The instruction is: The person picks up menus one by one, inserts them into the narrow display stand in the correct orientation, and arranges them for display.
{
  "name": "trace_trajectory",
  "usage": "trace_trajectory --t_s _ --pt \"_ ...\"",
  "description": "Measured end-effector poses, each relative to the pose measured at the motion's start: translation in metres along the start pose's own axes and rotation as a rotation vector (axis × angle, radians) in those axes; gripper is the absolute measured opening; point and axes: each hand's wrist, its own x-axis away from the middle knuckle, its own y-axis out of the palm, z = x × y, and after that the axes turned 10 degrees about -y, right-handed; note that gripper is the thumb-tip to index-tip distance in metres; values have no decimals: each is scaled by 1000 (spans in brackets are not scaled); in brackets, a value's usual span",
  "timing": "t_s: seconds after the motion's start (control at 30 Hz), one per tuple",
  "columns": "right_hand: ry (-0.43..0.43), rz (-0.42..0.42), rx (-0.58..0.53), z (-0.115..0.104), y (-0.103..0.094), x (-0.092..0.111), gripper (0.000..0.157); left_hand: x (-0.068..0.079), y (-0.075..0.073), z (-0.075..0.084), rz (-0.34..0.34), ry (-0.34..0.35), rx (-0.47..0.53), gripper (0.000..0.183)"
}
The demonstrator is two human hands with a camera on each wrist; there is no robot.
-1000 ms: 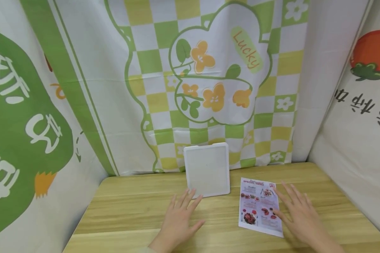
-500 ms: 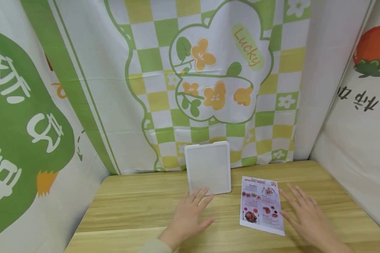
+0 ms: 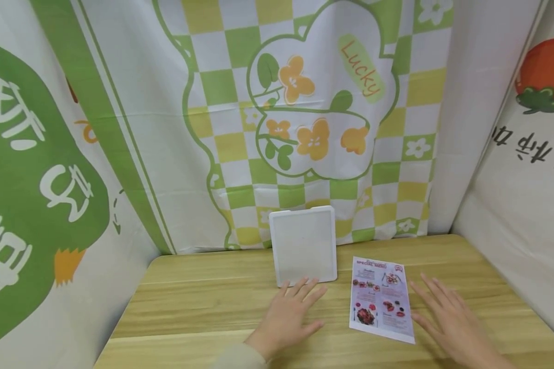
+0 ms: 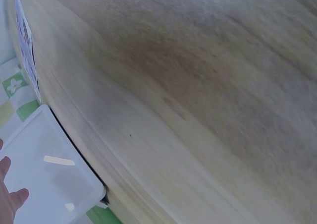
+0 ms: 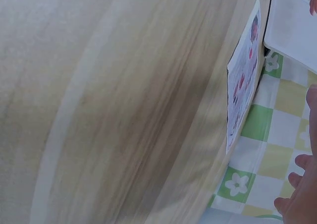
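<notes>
A white rectangular board with a raised frame (image 3: 303, 245) stands upright near the back of the table, tilted against the patterned cloth. My left hand (image 3: 288, 315) is in front of it with fingers spread, the fingertips overlapping the board's lower edge in the head view. To the right lies a printed menu sheet (image 3: 381, 300) headed "SPECIAL MENU", with food pictures. My right hand (image 3: 452, 318) is just beside the sheet's right edge, fingers spread and holding nothing. The left wrist view shows the board (image 4: 54, 169) with some fingers of the left hand at the frame's edge.
The wooden table (image 3: 189, 307) has rounded back corners. Behind it hangs a green, yellow and white checked cloth (image 3: 240, 102) with flowers and "Lucky". Printed cloths stand at the left (image 3: 32, 179) and the right (image 3: 526, 215), enclosing the table.
My left hand has moved to the right along the front of the board. My right hand has slid slightly right, off the menu's edge. Board and menu keep their places on the table.
</notes>
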Motion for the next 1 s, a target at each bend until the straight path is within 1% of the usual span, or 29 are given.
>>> trace_trajectory --t_s 0.17,0.33,0.43,0.53,0.63,0.7,0.83,1.0 --pt "2 -20 2 -1 3 4 67 -7 8 5 4 28 22 65" --pt "-6 -45 3 -3 7 5 65 -12 11 7 -14 22 3 62" --pt "-19 -44 -1 -5 9 6 64 -15 12 9 -33 23 6 61" --pt "-39 -32 -6 -6 11 7 64 -19 13 10 -37 43 11 60" --pt "-41 -31 -43 -7 13 8 63 -23 15 11 -37 64 5 60" --pt "-28 -41 -80 -8 14 7 63 -26 17 12 -50 64 6 59" --pt "-3 -70 -166 -6 16 8 61 -32 20 16 -107 48 30 61" --pt "-36 -71 -239 -3 20 11 61 -39 24 22 -174 24 63 62"
